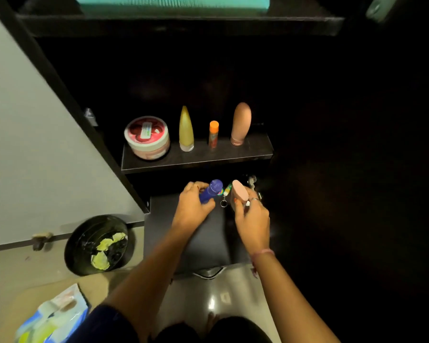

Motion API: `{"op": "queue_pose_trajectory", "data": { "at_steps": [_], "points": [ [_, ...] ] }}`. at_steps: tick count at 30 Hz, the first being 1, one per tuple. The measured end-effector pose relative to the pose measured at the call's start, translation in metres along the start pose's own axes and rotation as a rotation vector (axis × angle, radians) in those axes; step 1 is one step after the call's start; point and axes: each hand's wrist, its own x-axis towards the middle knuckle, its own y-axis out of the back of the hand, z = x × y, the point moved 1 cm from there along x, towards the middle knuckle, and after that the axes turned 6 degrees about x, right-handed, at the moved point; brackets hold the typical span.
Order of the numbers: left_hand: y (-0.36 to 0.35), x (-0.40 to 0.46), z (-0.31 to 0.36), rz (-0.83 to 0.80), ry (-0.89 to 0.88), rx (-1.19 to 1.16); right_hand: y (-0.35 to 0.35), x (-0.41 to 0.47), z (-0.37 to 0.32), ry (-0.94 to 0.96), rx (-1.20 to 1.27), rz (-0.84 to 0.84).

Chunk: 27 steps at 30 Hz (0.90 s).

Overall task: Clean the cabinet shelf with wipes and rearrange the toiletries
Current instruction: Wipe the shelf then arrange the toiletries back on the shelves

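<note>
I am lifting two bottles up toward the cabinet shelf (196,158) to join the row standing there.

Going left to right: the wipes pack (52,315) is lying on the floor, the bin (98,245) beside it is holding crumpled wipes, and on the shelf the jar (147,137), yellow tube (186,129), orange stick (213,134) and tan bottle (241,123) are standing in line. Below, my left hand (192,206) is curling its fingers around the blue bottle (210,191); my right hand (252,216) is gripping the pink bottle (238,193), with a keyring charm (225,195) hanging between them. Both bottles are looking light, stiff and smooth, so likely slippery; I am judging a mid-body grip safest, setting each down on its flat end.
</note>
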Motion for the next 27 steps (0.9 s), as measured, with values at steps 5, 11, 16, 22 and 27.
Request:
{"op": "queue_pose_trajectory", "data": {
  "at_steps": [5, 11, 16, 22, 27],
  "points": [
    [0.051, -0.056, 0.012, 0.009, -0.096, -0.046, 0.04, -0.033, -0.039, 0.08, 0.031, 0.057],
    [0.151, -0.089, 0.064, 0.112, -0.329, -0.109, 0.087, -0.057, -0.116, 0.296, 0.041, 0.172],
    [0.246, -0.109, 0.128, 0.307, -0.497, -0.206, 0.141, -0.063, -0.211, 0.437, 0.194, 0.255],
    [0.358, -0.124, 0.208, 0.549, -0.654, -0.25, 0.206, -0.067, -0.336, 0.7, 0.308, 0.392],
    [0.435, -0.124, 0.276, 0.764, -0.736, -0.267, 0.254, -0.056, -0.436, 0.851, 0.421, 0.463]
  ]
}}
